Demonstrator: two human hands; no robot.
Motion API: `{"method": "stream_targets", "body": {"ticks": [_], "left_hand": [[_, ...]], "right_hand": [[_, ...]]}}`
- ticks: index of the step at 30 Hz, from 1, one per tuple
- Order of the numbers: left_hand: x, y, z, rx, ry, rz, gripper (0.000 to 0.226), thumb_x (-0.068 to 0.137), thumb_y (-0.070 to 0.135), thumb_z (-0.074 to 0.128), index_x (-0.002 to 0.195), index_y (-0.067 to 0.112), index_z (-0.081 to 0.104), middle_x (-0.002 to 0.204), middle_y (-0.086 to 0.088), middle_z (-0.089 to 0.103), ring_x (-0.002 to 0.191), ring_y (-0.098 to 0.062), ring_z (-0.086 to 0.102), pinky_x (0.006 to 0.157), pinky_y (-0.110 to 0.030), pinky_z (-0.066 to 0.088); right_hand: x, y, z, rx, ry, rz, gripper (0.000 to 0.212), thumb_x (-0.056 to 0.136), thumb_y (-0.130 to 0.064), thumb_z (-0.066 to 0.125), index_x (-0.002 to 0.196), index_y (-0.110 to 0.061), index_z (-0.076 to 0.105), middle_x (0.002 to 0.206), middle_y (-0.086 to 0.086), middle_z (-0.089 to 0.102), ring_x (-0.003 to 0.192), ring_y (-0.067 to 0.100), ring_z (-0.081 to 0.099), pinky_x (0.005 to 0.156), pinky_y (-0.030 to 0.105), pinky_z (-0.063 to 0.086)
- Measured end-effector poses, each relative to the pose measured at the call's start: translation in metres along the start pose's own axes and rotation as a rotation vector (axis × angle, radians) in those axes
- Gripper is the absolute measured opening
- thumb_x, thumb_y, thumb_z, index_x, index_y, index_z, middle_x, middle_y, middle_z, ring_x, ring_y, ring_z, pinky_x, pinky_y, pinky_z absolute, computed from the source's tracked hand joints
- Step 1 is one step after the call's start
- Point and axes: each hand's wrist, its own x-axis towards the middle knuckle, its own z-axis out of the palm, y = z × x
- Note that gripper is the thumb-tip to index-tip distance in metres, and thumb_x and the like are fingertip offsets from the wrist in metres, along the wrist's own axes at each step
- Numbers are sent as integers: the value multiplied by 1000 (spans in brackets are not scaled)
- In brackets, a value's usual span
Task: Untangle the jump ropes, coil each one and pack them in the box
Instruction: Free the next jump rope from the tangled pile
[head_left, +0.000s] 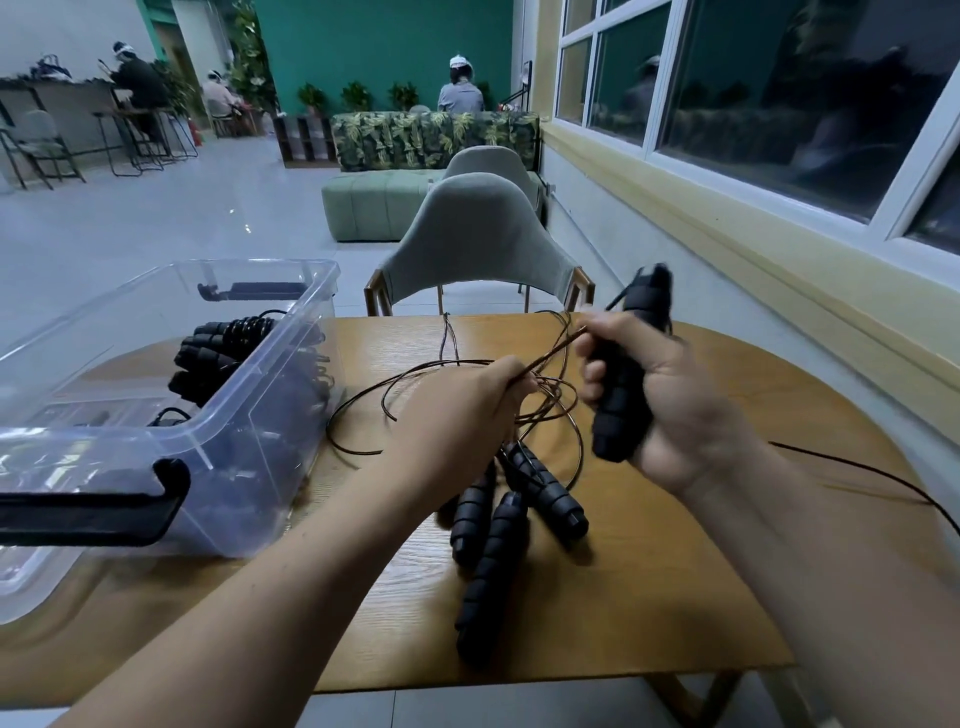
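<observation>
My right hand (670, 395) grips two black foam jump-rope handles (623, 410), held upright above the wooden table (727, 571). Just to its left, my left hand (467, 405) pinches a thin dark rope (558, 348) that runs up toward the right hand. Tangled rope loops (550, 410) hang and lie below both hands. Three more black handles (498, 540) lie on the table under the left wrist. The clear plastic box (218, 415) stands at the left; coiled ropes with black handles (223, 348) lie inside it.
A grey chair (478, 244) stands at the table's far edge. One loose rope strand (883, 478) trails over the table's right edge. The box has black latch handles (98, 509) on its near and far ends. A windowed wall runs along the right.
</observation>
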Motion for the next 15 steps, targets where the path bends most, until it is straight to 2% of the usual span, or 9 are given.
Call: {"method": "stream_targets", "body": {"ticks": [4, 10, 15], "left_hand": [[2, -18, -2, -46, -4, -44, 23, 108, 38, 52, 90, 25, 59, 65, 10, 67, 63, -15, 63, 63, -41, 54], [4, -30, -9, -71, 17, -93, 17, 108, 35, 55, 100, 25, 67, 69, 14, 70, 68, -11, 65, 68, -40, 55], [4, -22, -12, -72, 13, -105, 20, 109, 37, 53, 105, 26, 68, 67, 12, 69, 66, -11, 64, 68, -38, 55]], "right_hand": [[6, -34, -20, 152, 54, -59, 12, 97, -16, 69, 89, -18, 62, 75, -4, 63, 57, 4, 52, 52, 16, 44], [16, -55, -58, 204, 164, -96, 16, 99, -20, 70, 85, -22, 62, 81, -10, 64, 61, 1, 54, 56, 14, 44], [19, -46, -62, 188, 197, -75, 13, 98, -24, 72, 89, -22, 63, 81, -10, 65, 61, 2, 54, 57, 15, 46]]}}
